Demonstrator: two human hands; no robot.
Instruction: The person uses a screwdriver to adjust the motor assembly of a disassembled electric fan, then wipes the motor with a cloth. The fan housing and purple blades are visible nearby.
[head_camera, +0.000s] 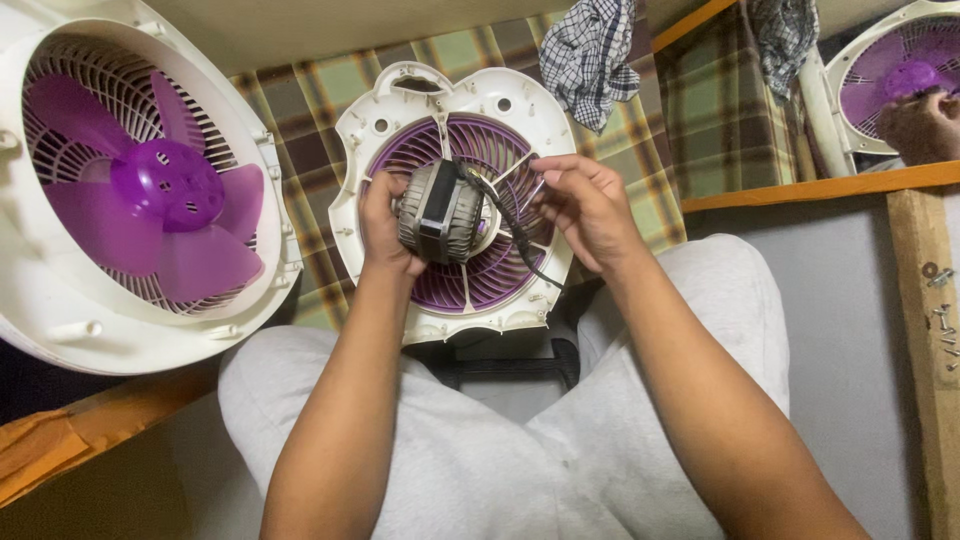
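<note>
The person sits with both knees drawn up in light grey trousers (480, 450), and a white fan housing with a purple grille (455, 200) stands tilted on the lap, its back side toward the camera. At the centre of the grille sits a grey fan motor (440, 212), a ribbed metal cylinder with a dark band across its middle. The left hand (382, 225) wraps around the motor's left side, fingers curled against the casing and the thumb tucked near its edge. The right hand (585, 205) hovers just right of the motor, its thumb and forefinger pinched together on a black wire (515, 235) that leaves the top of the motor and trails down across the grille (the other fingers are loosely bent behind them). To the left, a second white fan housing (130, 190) leans upright, showing a purple five-blade propeller (165, 195) in front of its own grille. A green and brown plaid cloth (300, 130) lies under both housings. A black-and-white checked rag (590, 55) hangs down from the top edge. At the far right a mirror (800, 100) framed in orange wood reflects the scene, and a few small screws (942, 320) lie on a wooden plank beside it.
</note>
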